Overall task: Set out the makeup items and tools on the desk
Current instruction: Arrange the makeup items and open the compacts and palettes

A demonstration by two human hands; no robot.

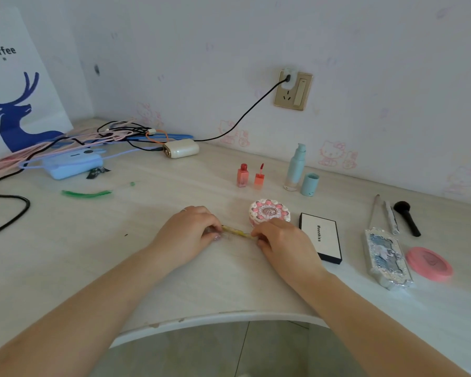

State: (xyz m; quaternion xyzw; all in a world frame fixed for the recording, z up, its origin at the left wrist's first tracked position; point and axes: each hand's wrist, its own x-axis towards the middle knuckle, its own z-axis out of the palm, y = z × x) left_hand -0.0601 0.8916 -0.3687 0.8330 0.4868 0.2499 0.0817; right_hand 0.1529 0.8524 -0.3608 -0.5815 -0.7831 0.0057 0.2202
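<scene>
The white rectangular box with black edges reads "Mooekiss"; the white paper bag with a blue deer reads "coffee".

I sit at a pale wooden desk with a curved near edge, grey floor tiles below it. The far wall is white with faint pink cartoon-cat prints, and a gold wall socket has a black cable plugged in.
</scene>
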